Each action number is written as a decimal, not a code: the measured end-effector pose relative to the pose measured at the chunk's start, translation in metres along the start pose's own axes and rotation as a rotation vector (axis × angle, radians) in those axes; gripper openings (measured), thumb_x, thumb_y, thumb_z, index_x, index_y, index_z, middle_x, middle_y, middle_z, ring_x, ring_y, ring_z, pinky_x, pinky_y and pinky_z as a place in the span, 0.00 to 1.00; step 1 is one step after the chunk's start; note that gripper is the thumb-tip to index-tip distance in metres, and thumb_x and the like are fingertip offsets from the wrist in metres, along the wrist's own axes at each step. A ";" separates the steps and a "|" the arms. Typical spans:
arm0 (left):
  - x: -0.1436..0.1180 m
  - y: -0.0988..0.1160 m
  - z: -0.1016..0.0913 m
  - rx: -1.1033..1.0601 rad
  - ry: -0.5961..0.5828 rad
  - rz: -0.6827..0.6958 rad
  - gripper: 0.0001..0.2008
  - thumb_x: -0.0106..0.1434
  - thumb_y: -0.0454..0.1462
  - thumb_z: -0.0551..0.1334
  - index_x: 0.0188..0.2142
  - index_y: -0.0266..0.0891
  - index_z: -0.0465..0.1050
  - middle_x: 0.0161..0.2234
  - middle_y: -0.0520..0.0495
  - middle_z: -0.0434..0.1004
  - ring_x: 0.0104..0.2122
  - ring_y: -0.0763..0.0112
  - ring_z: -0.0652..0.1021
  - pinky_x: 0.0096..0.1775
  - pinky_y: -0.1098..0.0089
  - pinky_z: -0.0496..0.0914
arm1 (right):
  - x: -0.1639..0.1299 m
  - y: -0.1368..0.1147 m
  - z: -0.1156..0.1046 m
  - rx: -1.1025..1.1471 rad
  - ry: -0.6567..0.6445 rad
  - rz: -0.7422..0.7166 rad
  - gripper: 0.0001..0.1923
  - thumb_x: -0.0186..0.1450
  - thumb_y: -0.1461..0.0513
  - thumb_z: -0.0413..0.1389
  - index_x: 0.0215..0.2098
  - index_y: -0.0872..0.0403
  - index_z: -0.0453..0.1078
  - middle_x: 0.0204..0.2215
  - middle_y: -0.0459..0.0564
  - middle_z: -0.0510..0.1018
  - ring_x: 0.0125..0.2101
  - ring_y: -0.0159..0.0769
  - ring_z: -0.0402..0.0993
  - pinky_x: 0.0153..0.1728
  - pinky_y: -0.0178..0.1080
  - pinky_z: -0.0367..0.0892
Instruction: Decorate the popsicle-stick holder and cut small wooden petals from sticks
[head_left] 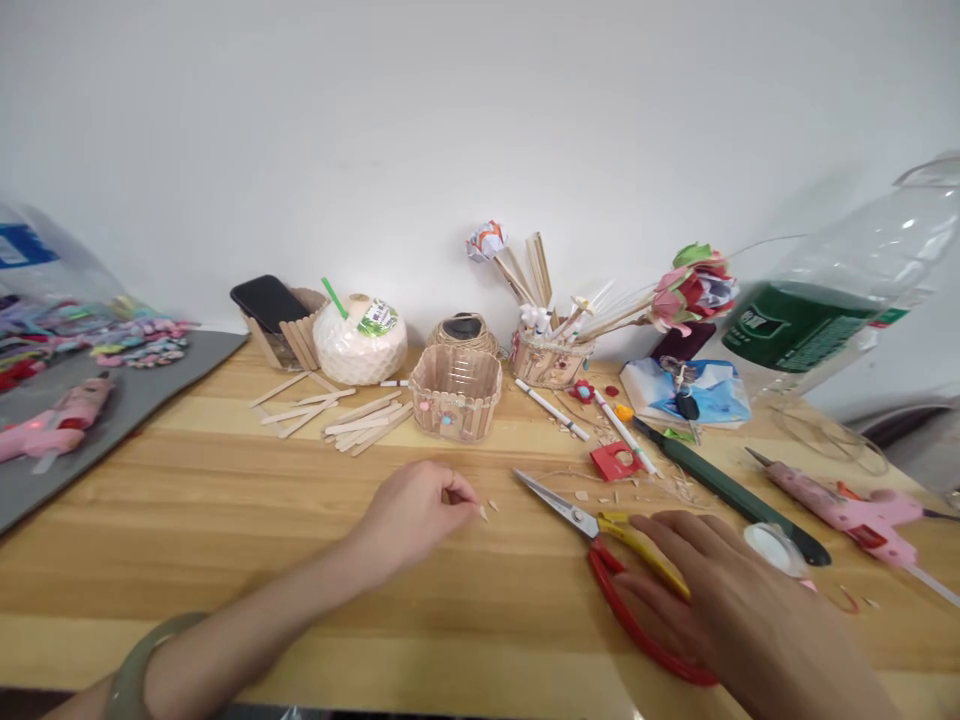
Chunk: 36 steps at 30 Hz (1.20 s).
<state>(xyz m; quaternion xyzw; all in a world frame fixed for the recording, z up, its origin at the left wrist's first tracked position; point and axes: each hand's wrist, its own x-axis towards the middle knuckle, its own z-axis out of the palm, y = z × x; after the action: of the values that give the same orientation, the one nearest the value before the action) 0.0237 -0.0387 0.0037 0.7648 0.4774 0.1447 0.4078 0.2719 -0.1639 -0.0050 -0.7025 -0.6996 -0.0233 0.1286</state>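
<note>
My left hand (424,510) is low over the wooden table, thumb and forefinger pinched on a small pale wood chip (482,513). A second chip (493,505) lies just past the fingertips. My right hand (720,580) grips the scissors (592,522), which have one yellow and one red handle. Their blades point up and left and look closed or nearly so. Beyond my hands stands a small basket of craft sticks (456,395) with a pink and a blue bead on its front. To its left, loose craft sticks (367,422) lie in a pile.
Behind stand a coconut with a straw (360,340), a stick holder with a phone (281,320), twine (465,335) and a flower basket (551,358). At right are a green-handled knife (735,490), a pink glue gun (847,510) and a large bottle (817,300). Another glue gun (64,415) lies left.
</note>
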 end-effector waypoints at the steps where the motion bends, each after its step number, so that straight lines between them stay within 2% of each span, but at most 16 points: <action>1: 0.004 -0.001 0.001 0.013 -0.015 -0.013 0.11 0.53 0.37 0.58 0.27 0.39 0.80 0.26 0.47 0.81 0.28 0.64 0.76 0.29 0.71 0.63 | 0.003 -0.007 0.000 -0.030 0.034 -0.073 0.12 0.63 0.54 0.53 0.38 0.49 0.74 0.35 0.53 0.78 0.36 0.46 0.75 0.31 0.41 0.69; 3: 0.012 -0.003 0.003 0.035 -0.043 -0.044 0.11 0.53 0.38 0.59 0.28 0.39 0.80 0.28 0.47 0.81 0.29 0.64 0.77 0.30 0.71 0.64 | 0.010 -0.021 0.005 -0.038 0.069 -0.191 0.13 0.68 0.58 0.46 0.41 0.50 0.72 0.37 0.53 0.77 0.35 0.41 0.75 0.30 0.39 0.69; 5: 0.019 -0.007 0.005 0.045 -0.063 -0.059 0.10 0.53 0.38 0.59 0.29 0.39 0.80 0.29 0.47 0.82 0.30 0.65 0.77 0.32 0.70 0.66 | 0.019 -0.035 0.013 -0.003 0.070 -0.237 0.15 0.69 0.61 0.42 0.36 0.51 0.71 0.33 0.50 0.76 0.31 0.39 0.75 0.29 0.39 0.68; 7: 0.023 -0.008 0.007 0.055 -0.076 -0.049 0.10 0.54 0.38 0.59 0.29 0.39 0.80 0.29 0.48 0.82 0.31 0.65 0.77 0.33 0.70 0.66 | 0.028 -0.046 0.021 0.020 0.088 -0.303 0.16 0.69 0.64 0.42 0.32 0.51 0.71 0.28 0.48 0.75 0.28 0.38 0.74 0.27 0.38 0.67; 9: 0.026 -0.008 0.007 0.089 -0.094 -0.027 0.10 0.54 0.38 0.59 0.29 0.40 0.80 0.29 0.49 0.81 0.30 0.65 0.77 0.33 0.70 0.66 | 0.036 -0.052 0.027 0.018 0.038 -0.342 0.13 0.67 0.66 0.45 0.30 0.51 0.70 0.26 0.46 0.74 0.27 0.37 0.73 0.24 0.36 0.64; 12: 0.028 -0.007 0.006 0.169 -0.115 0.011 0.08 0.54 0.38 0.60 0.27 0.41 0.79 0.28 0.49 0.81 0.30 0.65 0.76 0.32 0.69 0.65 | 0.044 -0.056 0.029 0.031 -0.006 -0.339 0.12 0.66 0.67 0.48 0.28 0.51 0.69 0.25 0.45 0.73 0.26 0.37 0.71 0.23 0.36 0.62; 17: 0.029 -0.006 0.001 0.271 -0.112 0.085 0.07 0.55 0.35 0.60 0.27 0.41 0.78 0.28 0.50 0.80 0.34 0.64 0.75 0.35 0.67 0.66 | 0.052 -0.057 0.027 0.074 0.046 -0.363 0.19 0.69 0.66 0.41 0.26 0.52 0.69 0.22 0.46 0.72 0.23 0.36 0.69 0.21 0.36 0.61; 24: 0.033 -0.008 -0.004 0.315 -0.130 0.236 0.06 0.57 0.31 0.61 0.28 0.40 0.77 0.31 0.50 0.79 0.39 0.63 0.73 0.41 0.64 0.66 | 0.054 -0.064 0.034 0.119 0.062 -0.362 0.21 0.71 0.64 0.39 0.29 0.53 0.71 0.23 0.47 0.74 0.24 0.38 0.71 0.21 0.37 0.62; 30: 0.034 -0.008 -0.001 0.333 -0.181 0.247 0.05 0.58 0.33 0.61 0.28 0.39 0.77 0.29 0.50 0.78 0.37 0.63 0.73 0.39 0.63 0.66 | 0.055 -0.070 0.039 0.104 0.034 -0.368 0.20 0.70 0.66 0.38 0.31 0.53 0.71 0.24 0.49 0.74 0.25 0.37 0.71 0.23 0.35 0.65; 33: 0.033 -0.008 -0.001 0.329 -0.185 0.236 0.05 0.58 0.34 0.62 0.28 0.39 0.77 0.29 0.50 0.78 0.37 0.63 0.73 0.38 0.63 0.66 | 0.052 -0.068 0.042 0.118 -0.014 -0.345 0.17 0.70 0.66 0.41 0.35 0.52 0.71 0.27 0.48 0.75 0.29 0.37 0.72 0.26 0.34 0.68; 36: 0.033 -0.008 -0.002 0.318 -0.171 0.223 0.05 0.57 0.32 0.61 0.27 0.38 0.77 0.28 0.50 0.79 0.36 0.63 0.73 0.39 0.63 0.66 | 0.050 -0.067 0.044 0.142 -0.022 -0.338 0.18 0.71 0.64 0.39 0.37 0.52 0.71 0.28 0.49 0.75 0.30 0.37 0.73 0.26 0.35 0.68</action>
<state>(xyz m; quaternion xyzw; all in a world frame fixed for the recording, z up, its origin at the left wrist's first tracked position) 0.0345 -0.0080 -0.0072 0.8771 0.3700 0.0463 0.3026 0.2005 -0.1063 -0.0270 -0.5642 -0.8090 0.0125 0.1644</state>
